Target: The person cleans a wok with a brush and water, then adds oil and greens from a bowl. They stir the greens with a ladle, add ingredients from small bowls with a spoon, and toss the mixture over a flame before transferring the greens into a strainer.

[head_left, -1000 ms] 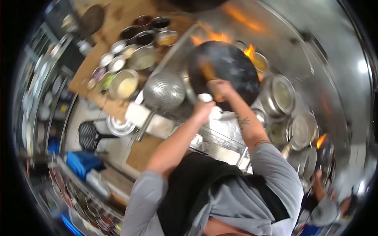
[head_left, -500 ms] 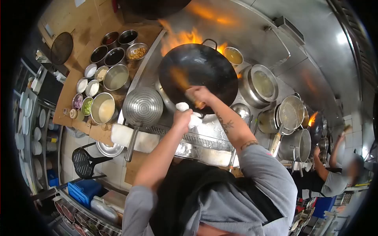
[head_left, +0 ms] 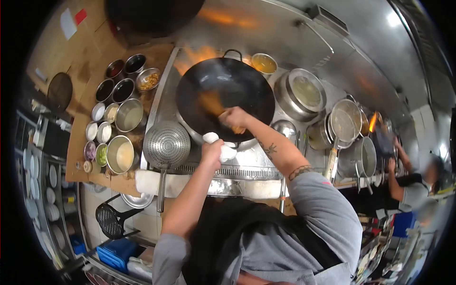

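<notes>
A large black wok (head_left: 254, 88) sits over the burner, its inside dark, with flames behind its far left rim. My right hand (head_left: 235, 118) is closed around a tan wok brush (head_left: 210, 101); the brush head is smeared by motion inside the wok, and the handle's end shows below my fist. At the near rim, my left hand (head_left: 212, 153) grips a folded white cloth (head_left: 228, 153). The cloth lies against the wok's edge and hides the near handle there.
Left stand a perforated strainer (head_left: 167, 144) and several bowls and pots of sauces and ingredients, including a pot of pale liquid (head_left: 124, 154). Right are a ladle (head_left: 285, 128), a steel pot (head_left: 304, 90) and a mesh strainer (head_left: 345, 121). Another person (head_left: 408, 183) works at the far right.
The view has shifted, so the wok and burner sit further left. Both hands keep their holds while the brush moves within the wok. The flames behind the wok look smaller.
</notes>
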A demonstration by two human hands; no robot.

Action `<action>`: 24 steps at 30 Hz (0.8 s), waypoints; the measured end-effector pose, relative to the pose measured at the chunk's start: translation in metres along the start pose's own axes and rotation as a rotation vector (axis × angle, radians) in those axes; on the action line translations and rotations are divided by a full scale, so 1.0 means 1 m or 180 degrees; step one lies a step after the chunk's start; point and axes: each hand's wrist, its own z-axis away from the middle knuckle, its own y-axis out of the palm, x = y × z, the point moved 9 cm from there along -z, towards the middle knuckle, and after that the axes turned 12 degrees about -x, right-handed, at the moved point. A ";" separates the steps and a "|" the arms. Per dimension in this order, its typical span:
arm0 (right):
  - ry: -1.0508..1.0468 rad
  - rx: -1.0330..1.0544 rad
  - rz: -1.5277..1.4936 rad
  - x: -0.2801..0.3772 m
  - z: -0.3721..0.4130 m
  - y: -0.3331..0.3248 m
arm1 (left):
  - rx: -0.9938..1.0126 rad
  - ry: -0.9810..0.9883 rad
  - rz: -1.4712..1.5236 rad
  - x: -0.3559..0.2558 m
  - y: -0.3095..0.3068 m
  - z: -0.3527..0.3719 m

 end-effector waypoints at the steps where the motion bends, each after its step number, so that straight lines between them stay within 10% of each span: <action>1: 0.0043 0.0396 0.0121 0.009 0.019 -0.005 | 0.0075 0.0007 -0.0085 -0.002 0.000 0.001; 4: -0.0085 0.1393 0.1282 0.016 0.063 -0.064 | -0.0011 -0.0099 -0.0120 -0.004 0.000 0.005; 5: -0.1200 0.1507 0.2568 -0.089 -0.026 -0.060 | 0.0063 -0.0176 -0.0179 -0.001 0.000 0.000; 6: 0.0090 0.0865 0.2973 -0.105 -0.019 -0.127 | 0.0158 -0.0229 -0.0160 -0.002 0.002 0.003; 7: 0.0606 -0.1447 0.2746 -0.075 0.021 -0.208 | 0.0241 -0.0289 -0.0126 -0.002 0.004 0.006; 11: 0.0847 -0.3379 0.0373 -0.121 0.111 -0.232 | 0.0513 -0.0328 0.0015 -0.010 -0.009 0.022; 14: 0.0379 -0.2636 -0.0827 -0.163 0.193 -0.137 | 0.0582 -0.0340 0.0010 0.001 -0.052 0.016; 19: 0.1049 -0.2048 0.0240 -0.229 0.288 0.022 | 0.0515 -0.0332 -0.0379 0.022 -0.109 0.051; 24: 0.1904 -0.2222 0.1005 -0.272 0.361 -0.006 | 0.1163 0.0255 -0.1286 0.062 -0.113 0.048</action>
